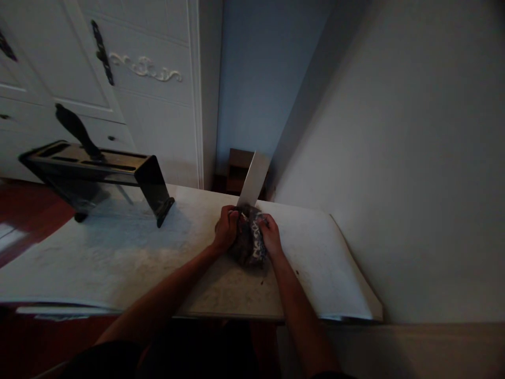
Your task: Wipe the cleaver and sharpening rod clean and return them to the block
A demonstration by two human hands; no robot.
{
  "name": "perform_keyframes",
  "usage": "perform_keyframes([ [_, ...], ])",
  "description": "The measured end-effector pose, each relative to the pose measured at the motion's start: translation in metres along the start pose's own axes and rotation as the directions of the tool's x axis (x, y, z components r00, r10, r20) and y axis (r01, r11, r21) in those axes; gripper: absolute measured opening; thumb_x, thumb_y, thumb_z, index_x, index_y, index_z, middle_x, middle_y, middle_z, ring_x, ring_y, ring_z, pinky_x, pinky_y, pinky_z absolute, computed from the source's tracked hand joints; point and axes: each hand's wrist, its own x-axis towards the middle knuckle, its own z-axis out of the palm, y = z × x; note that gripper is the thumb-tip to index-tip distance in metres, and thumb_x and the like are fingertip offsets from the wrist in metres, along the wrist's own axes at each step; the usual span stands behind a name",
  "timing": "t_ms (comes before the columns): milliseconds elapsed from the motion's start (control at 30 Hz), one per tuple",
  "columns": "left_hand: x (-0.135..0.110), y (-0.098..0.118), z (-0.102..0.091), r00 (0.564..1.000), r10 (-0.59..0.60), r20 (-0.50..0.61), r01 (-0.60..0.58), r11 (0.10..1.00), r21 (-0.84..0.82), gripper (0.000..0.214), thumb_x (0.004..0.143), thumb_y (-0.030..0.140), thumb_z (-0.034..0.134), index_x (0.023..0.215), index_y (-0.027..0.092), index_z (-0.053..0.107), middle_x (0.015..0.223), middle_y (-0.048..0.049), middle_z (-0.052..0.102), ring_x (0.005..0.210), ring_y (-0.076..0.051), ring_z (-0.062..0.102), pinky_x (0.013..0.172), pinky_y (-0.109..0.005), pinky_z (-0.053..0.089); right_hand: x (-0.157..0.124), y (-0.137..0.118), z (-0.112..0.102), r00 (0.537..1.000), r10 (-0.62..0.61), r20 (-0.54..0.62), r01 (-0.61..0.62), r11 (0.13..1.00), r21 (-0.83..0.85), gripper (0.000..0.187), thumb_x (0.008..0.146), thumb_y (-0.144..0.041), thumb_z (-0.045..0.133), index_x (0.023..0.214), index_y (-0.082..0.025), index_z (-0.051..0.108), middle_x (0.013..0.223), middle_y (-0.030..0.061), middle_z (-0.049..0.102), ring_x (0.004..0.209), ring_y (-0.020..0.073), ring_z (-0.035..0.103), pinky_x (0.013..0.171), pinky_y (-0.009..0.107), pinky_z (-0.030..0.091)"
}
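Note:
A broad steel knife blade [253, 179] points up and away from me above the pale tabletop [118, 252]. My left hand [226, 230] is closed around its handle, which is hidden. My right hand [270, 237] grips a dark patterned cloth [251, 243] bunched at the base of the blade, between my two hands. Both hands rest on the table near its middle.
A dark knife block [98, 173] with one black-handled knife [74, 129] in it stands at the table's far left. A white wardrobe [138, 79] is behind it. A plain wall [394, 158] runs along the right edge. A small brown shelf [239, 168] sits in the far corner.

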Motion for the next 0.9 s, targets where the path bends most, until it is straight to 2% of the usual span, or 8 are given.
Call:
perform_keyframes([
  [100, 0.000, 0.005, 0.001, 0.998, -0.053, 0.020, 0.054, 0.996, -0.073, 0.038, 0.096, 0.054, 0.029, 0.106, 0.020, 0.042, 0.071, 0.0016, 0.059, 0.053, -0.012, 0.055, 0.057, -0.026, 0.044, -0.002, -0.004, 0.006, 0.987, 0.149, 0.058, -0.159, 0.945, 0.287, 0.030, 0.077, -0.046, 0.065, 0.090, -0.020, 0.059, 0.079, -0.0016, 0.063, 0.072, 0.0154, 0.056, 0.071, 0.028, 0.045],
  [167, 0.000, 0.006, 0.002, 0.995, -0.074, 0.063, 0.083, 0.984, -0.160, 0.039, 0.096, 0.056, 0.028, 0.103, 0.020, 0.040, 0.071, 0.0025, 0.058, 0.047, -0.011, 0.051, 0.051, -0.026, 0.042, -0.003, -0.006, 0.009, 0.978, 0.197, 0.072, -0.210, 0.910, 0.356, 0.031, 0.073, -0.045, 0.069, 0.087, -0.020, 0.059, 0.077, -0.0027, 0.063, 0.068, 0.0136, 0.056, 0.068, 0.026, 0.045],
  [233, 0.000, 0.005, 0.003, 0.994, -0.077, 0.079, 0.090, 0.979, -0.185, 0.039, 0.096, 0.057, 0.027, 0.100, 0.020, 0.041, 0.067, 0.0033, 0.055, 0.046, -0.012, 0.049, 0.050, -0.026, 0.041, -0.003, -0.008, 0.012, 0.976, 0.206, 0.072, -0.218, 0.911, 0.351, 0.029, 0.071, -0.042, 0.071, 0.087, -0.019, 0.061, 0.077, -0.0025, 0.064, 0.068, 0.0127, 0.057, 0.066, 0.024, 0.045],
  [300, -0.001, 0.004, 0.003, 0.996, -0.073, 0.052, 0.079, 0.989, -0.126, 0.041, 0.096, 0.056, 0.027, 0.098, 0.019, 0.044, 0.064, 0.0027, 0.051, 0.051, -0.013, 0.050, 0.054, -0.026, 0.041, -0.002, -0.008, 0.014, 0.977, 0.199, 0.071, -0.211, 0.927, 0.311, 0.029, 0.071, -0.039, 0.072, 0.089, -0.018, 0.062, 0.083, -0.0005, 0.067, 0.072, 0.0136, 0.060, 0.067, 0.025, 0.046],
  [433, -0.003, 0.004, 0.003, 1.000, -0.025, -0.006, 0.025, 0.999, 0.041, 0.040, 0.096, 0.051, 0.028, 0.096, 0.019, 0.051, 0.074, -0.0011, 0.053, 0.069, -0.015, 0.053, 0.065, -0.028, 0.043, 0.000, -0.007, 0.016, 0.980, 0.186, 0.071, -0.199, 0.930, 0.308, 0.033, 0.070, -0.035, 0.072, 0.096, -0.017, 0.064, 0.095, 0.0041, 0.070, 0.082, 0.0166, 0.064, 0.074, 0.028, 0.050],
  [533, -0.002, 0.006, 0.002, 1.000, 0.014, 0.009, -0.014, 0.999, 0.049, 0.036, 0.097, 0.047, 0.030, 0.090, 0.019, 0.051, 0.078, -0.0018, 0.054, 0.074, -0.015, 0.052, 0.070, -0.027, 0.043, -0.001, -0.007, 0.017, 0.982, 0.170, 0.087, -0.190, 0.914, 0.359, 0.035, 0.068, -0.032, 0.074, 0.099, -0.017, 0.065, 0.093, 0.0042, 0.071, 0.080, 0.0164, 0.065, 0.079, 0.031, 0.052],
  [733, 0.002, 0.010, 0.003, 0.990, -0.073, 0.118, 0.083, 0.993, -0.086, 0.037, 0.094, 0.052, 0.034, 0.081, 0.018, 0.046, 0.061, 0.0023, 0.045, 0.052, -0.011, 0.044, 0.049, -0.024, 0.037, 0.000, -0.007, 0.017, 0.978, 0.206, 0.014, -0.188, 0.862, 0.470, 0.038, 0.061, -0.028, 0.077, 0.096, -0.016, 0.066, 0.086, 0.0027, 0.071, 0.072, 0.0162, 0.065, 0.072, 0.030, 0.053],
  [900, 0.003, 0.013, 0.003, 0.987, -0.065, 0.150, 0.084, 0.989, -0.122, 0.042, 0.093, 0.055, 0.038, 0.078, 0.018, 0.047, 0.059, 0.0024, 0.047, 0.050, -0.010, 0.047, 0.047, -0.022, 0.038, 0.000, -0.009, 0.016, 0.968, 0.250, -0.025, -0.199, 0.822, 0.534, 0.038, 0.056, -0.023, 0.078, 0.092, -0.016, 0.066, 0.081, 0.0006, 0.071, 0.066, 0.0141, 0.063, 0.066, 0.028, 0.052],
])
